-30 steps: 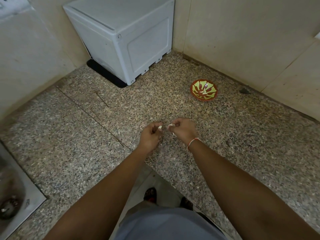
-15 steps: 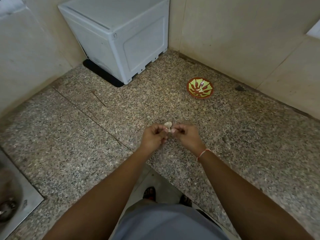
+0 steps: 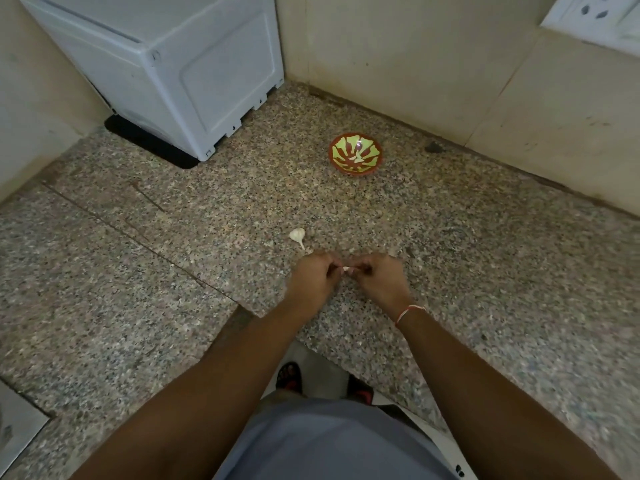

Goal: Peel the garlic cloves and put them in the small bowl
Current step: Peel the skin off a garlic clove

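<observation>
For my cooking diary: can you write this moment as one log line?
step: peeling | left hand and right hand: pinching garlic clove | small bowl: on counter | garlic piece: on counter

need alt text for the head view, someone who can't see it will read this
Seen from above, a person's left hand and right hand pinch a small garlic clove between them over a speckled stone counter. A garlic piece lies just beyond the hands, and a small bowl sits further back near the wall.

both hands pinch, seemingly, one garlic clove.
</observation>
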